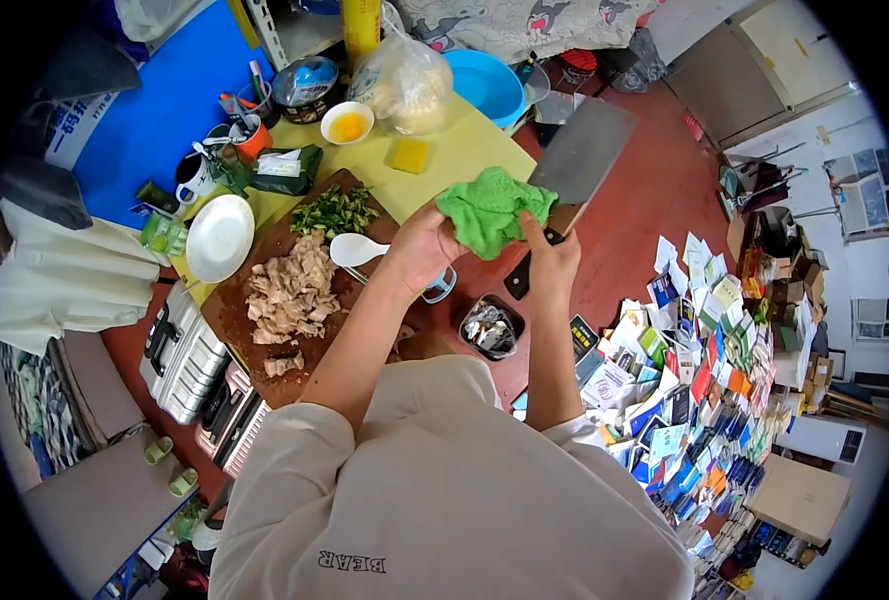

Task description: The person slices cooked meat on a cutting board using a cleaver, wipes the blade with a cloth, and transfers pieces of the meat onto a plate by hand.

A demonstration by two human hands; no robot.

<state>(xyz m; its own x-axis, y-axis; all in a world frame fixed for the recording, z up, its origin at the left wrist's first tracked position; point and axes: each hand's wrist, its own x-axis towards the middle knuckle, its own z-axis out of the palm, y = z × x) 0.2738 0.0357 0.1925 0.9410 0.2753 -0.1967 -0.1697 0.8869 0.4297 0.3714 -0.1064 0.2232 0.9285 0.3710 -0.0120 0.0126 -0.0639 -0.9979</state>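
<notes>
My left hand [427, 243] is closed on a bunched green cloth [493, 212], raised above the near edge of the table. My right hand [553, 262] grips the handle of a cleaver [587, 150], whose wide blade points up and away to the right. The cloth lies against the cleaver near the base of the blade and hides part of it. Left of my hands, a wooden cutting board [227, 300] bears a pile of sliced meat [290, 290] and chopped green vegetables [335, 211]. A white spoon [357, 250] rests at the board's right side.
On the yellow table [475, 140] are a white plate [221, 238], a bowl of egg [348, 124], a yellow sponge [411, 155] and a filled plastic bag [405, 85]. A lined bin [492, 328] stands below my hands. Piled books [665, 370] cover the floor at right.
</notes>
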